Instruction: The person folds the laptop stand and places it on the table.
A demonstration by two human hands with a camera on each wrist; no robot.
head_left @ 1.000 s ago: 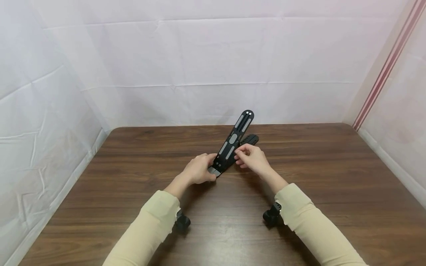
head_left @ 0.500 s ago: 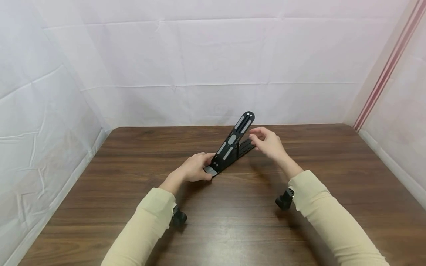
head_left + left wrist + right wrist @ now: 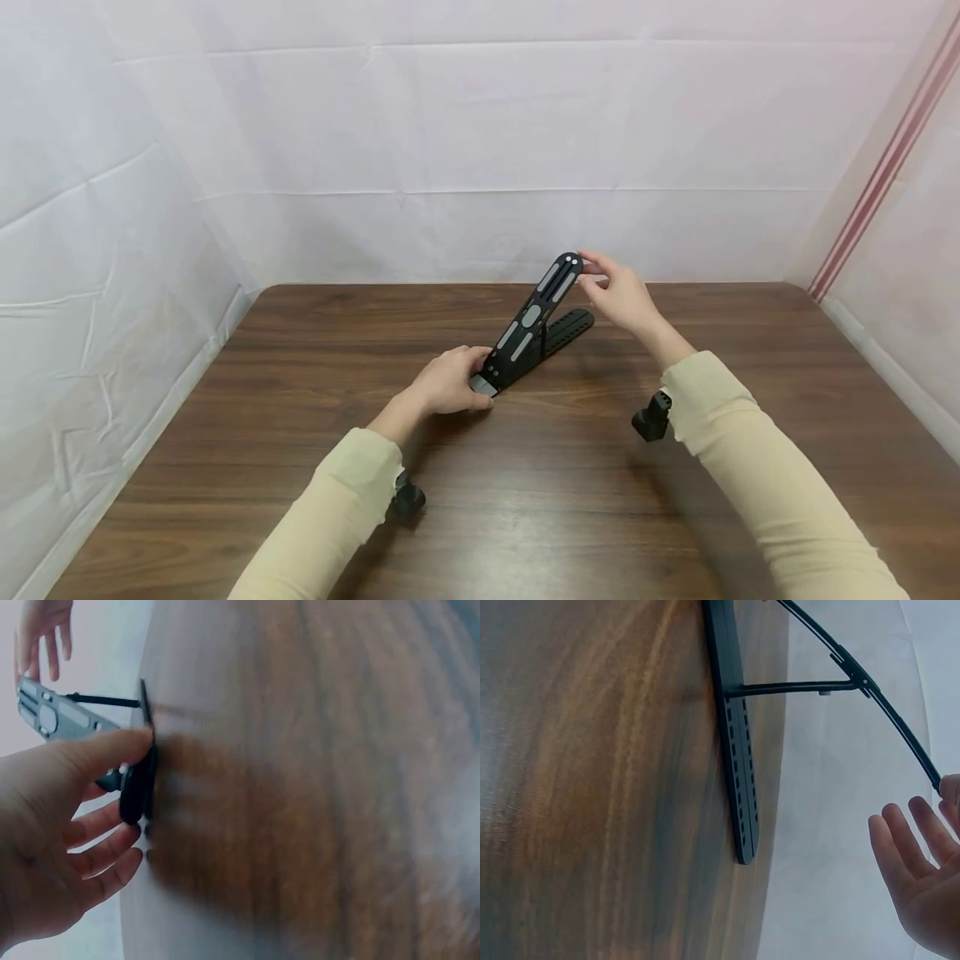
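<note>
- Rising from the middle of the black folding stand point(image 3: 534, 321), the right hand point(image 3: 622, 296) now sits at the stand's raised top end, toward 1 o'clock from the table's centre. A second ago it was low beside the prop strut.
- Fingertips point(image 3: 592, 265) of that hand touch the tip of the upper plate point(image 3: 551, 292). The right wrist view shows the fingers point(image 3: 900, 840) straight and spread, with no grip closed around the plate.
- Left hand point(image 3: 448, 385) stays where it was, at the hinge end of the stand, toward 11 o'clock from the table's near edge. Its thumb and fingers point(image 3: 97, 750) pinch the hinge end and press it down on the wooden table point(image 3: 300, 467).
- Upper plate stands tilted, propped on a thin strut point(image 3: 791, 688) set into the slotted base bar point(image 3: 739, 765), which lies flat on the table.
- Judging from this, the strut is seated and the right hand has shifted to testing or adjusting the plate's angle.
</note>
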